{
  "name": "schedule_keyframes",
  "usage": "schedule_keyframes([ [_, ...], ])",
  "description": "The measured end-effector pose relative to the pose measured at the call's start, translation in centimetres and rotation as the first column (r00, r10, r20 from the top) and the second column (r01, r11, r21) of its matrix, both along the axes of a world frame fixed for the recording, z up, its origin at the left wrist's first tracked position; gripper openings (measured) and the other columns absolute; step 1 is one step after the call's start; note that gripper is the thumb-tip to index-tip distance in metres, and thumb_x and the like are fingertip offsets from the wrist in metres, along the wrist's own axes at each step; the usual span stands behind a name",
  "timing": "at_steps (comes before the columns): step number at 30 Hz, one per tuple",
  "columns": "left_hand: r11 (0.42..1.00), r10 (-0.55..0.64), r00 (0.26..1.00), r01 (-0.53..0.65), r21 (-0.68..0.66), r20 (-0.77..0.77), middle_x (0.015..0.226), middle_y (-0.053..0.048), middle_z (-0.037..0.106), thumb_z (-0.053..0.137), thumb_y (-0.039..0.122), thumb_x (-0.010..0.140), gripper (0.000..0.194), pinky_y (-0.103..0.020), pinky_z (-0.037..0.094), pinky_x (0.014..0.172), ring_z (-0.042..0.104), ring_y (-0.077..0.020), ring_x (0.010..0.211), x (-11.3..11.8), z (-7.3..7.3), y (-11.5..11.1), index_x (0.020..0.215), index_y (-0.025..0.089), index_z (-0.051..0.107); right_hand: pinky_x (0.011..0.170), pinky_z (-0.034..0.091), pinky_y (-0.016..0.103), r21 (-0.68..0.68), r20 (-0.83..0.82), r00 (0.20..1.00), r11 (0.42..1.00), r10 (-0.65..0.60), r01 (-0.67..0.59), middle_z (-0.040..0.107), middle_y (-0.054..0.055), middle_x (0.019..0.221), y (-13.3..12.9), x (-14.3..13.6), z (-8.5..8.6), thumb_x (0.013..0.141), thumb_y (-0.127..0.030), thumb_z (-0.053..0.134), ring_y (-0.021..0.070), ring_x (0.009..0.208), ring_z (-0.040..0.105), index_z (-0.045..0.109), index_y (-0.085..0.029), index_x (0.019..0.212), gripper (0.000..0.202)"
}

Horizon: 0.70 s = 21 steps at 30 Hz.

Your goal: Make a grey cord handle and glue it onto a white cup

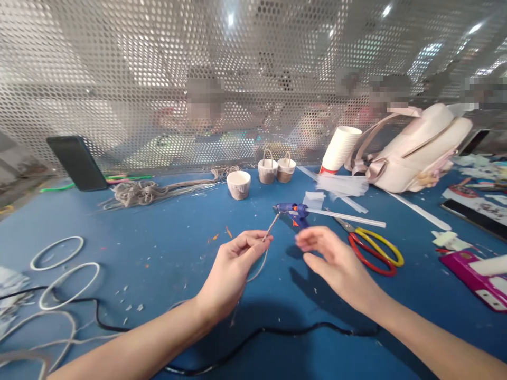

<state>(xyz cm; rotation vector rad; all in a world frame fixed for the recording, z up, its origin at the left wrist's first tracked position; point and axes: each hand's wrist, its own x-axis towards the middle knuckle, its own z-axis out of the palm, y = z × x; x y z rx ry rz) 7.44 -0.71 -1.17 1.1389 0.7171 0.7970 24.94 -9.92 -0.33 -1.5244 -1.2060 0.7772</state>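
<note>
Near the middle of the head view, my left hand [237, 264] pinches a thin grey cord [270, 228], whose upper end points up toward the nozzle of a blue glue gun. A loop of the cord hangs below the fingers. My right hand [335, 261] is raised over the table to the right, its fingers apart and holding nothing. The blue glue gun [292, 209] lies behind both hands with a long clear glue stick [348, 216] in its back. Scissors [374, 248] with red and yellow handles lie right of it.
Small cups [238, 186] stand at the back, two with handles [268, 171]. Behind are a cord bundle [137, 193], a phone [76, 162], stacked paper cups [340, 149] and a pale backpack [422, 150]. White rings [57, 253] lie left; a black cable [273, 331] crosses the front.
</note>
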Motion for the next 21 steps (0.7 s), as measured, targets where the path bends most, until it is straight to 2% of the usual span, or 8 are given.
schedule_keyframes([
  [2,0.999,-0.026,0.999,0.027,-0.038,0.023,0.102,-0.006,0.066,0.072,0.029,0.072,0.014,-0.033,0.04,0.099,0.058,-0.0218,0.104,0.0,0.3,-0.5,0.064,0.017,0.069,0.089,0.044,0.033,-0.007,-0.368,0.923,0.992,0.112,-0.123,0.059,0.005,0.11,1.9,-1.6,-0.3,0.065,-0.013,0.056,0.0186,0.103,0.055,0.055,-0.022,0.1,0.036],
  [4,0.996,-0.048,0.998,0.052,-0.071,0.05,0.098,-0.007,0.068,0.072,0.028,0.072,0.015,-0.034,0.042,0.098,0.06,-0.0219,0.102,0.0,0.6,-0.9,0.063,0.017,0.069,0.083,0.047,0.032,0.01,-0.651,0.737,0.972,0.184,-0.233,0.06,0.004,0.111,3.7,-2.7,-0.9,0.063,-0.011,0.055,0.0176,0.098,0.058,0.057,-0.022,0.097,0.036],
  [6,0.995,-0.05,0.997,0.055,-0.081,0.059,0.095,-0.007,0.069,0.072,0.028,0.072,0.015,-0.035,0.043,0.097,0.06,-0.0224,0.102,-0.1,0.7,-1.0,0.063,0.016,0.069,0.066,0.048,0.026,0.007,-0.783,0.591,0.952,0.195,-0.305,0.062,0.003,0.098,4.7,-3.3,-1.4,0.064,-0.011,0.056,0.0144,0.081,0.059,0.057,-0.021,0.095,0.032],
  [7,0.995,-0.045,0.997,0.049,-0.082,0.055,0.095,-0.007,0.069,0.072,0.028,0.072,0.015,-0.035,0.043,0.097,0.06,-0.0227,0.102,-0.2,0.7,-0.9,0.063,0.016,0.069,0.056,0.044,0.022,-0.009,-0.803,0.567,0.947,0.185,-0.322,0.063,0.001,0.089,4.8,-3.4,-1.6,0.065,-0.012,0.057,0.012,0.07,0.058,0.057,-0.02,0.093,0.03],
  [9,0.996,-0.036,0.998,0.039,-0.081,0.043,0.098,-0.008,0.068,0.072,0.027,0.071,0.014,-0.036,0.042,0.099,0.06,-0.023,0.103,-0.2,0.5,-0.6,0.064,0.016,0.07,0.042,0.029,0.018,-0.052,-0.79,0.595,0.951,0.148,-0.305,0.059,-0.002,0.072,4.5,-3.3,-1.8,0.067,-0.014,0.06,0.0067,0.051,0.048,0.058,-0.018,0.09,0.024],
  [11,0.995,-0.03,0.999,0.034,-0.094,0.039,0.1,-0.008,0.067,0.073,0.028,0.071,0.014,-0.036,0.04,0.101,0.059,-0.0228,0.104,-0.3,0.2,-0.2,0.065,0.015,0.07,0.04,0.019,0.018,-0.093,-0.743,0.662,0.964,0.099,-0.248,0.055,-0.005,0.062,4.1,-3.1,-1.9,0.069,-0.018,0.062,0.0035,0.042,0.036,0.058,-0.016,0.087,0.018],
  [17,0.99,-0.018,1.0,0.019,-0.136,0.009,0.103,-0.007,0.064,0.073,0.028,0.071,0.015,-0.031,0.044,0.097,0.061,-0.0201,0.101,-0.4,-0.5,0.4,0.065,0.014,0.069,0.042,0.02,0.021,-0.134,-0.558,0.83,0.986,0.008,-0.1,0.046,-0.008,0.054,3.9,-2.6,-2.3,0.073,-0.034,0.069,0.004,0.043,0.029,0.064,-0.015,0.082,0.022],
  [21,0.992,-0.013,0.999,0.009,-0.125,-0.029,0.103,-0.009,0.064,0.073,0.032,0.07,0.02,-0.027,0.055,0.069,0.063,-0.0195,0.089,-0.5,-0.2,0.3,0.065,0.014,0.068,0.042,0.019,0.023,-0.196,-0.454,0.89,0.979,-0.048,-0.047,0.04,-0.009,0.05,3.6,-2.7,-2.2,0.072,-0.04,0.068,0.0055,0.043,0.028,0.067,-0.015,0.081,0.026],
])
